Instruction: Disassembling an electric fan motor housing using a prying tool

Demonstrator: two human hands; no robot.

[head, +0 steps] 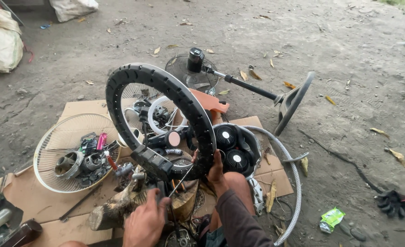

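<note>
Dirt ground with flattened cardboard [38,201] fills the frame. Right hand [215,171] clamps its grip on the black ring [191,110] at centre; left hand [145,222], lower centre, closes on a tool beside a log [113,210]. White fan guard [65,151] lies left.

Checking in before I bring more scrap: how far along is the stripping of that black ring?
Done: pulled parts lie in the white fan guard. In hand: the right hand holds the black ring upright while the left hand works below its control box. Left: the box is still on the ring; the stand fan lies whole.
</note>
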